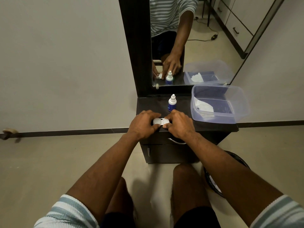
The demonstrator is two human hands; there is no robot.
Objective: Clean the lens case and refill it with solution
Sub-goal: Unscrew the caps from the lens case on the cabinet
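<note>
The white lens case [160,121] lies at the near edge of the dark surface [213,126], just left of its middle. The solution bottle [172,103] stands upright just beyond it, and a clear plastic tub [236,111] fills the right side, leaving bare room only far left. The left hand [143,123] and right hand [178,123] reach in from near, fingers curled, each grip pinching one end of the case.
</note>
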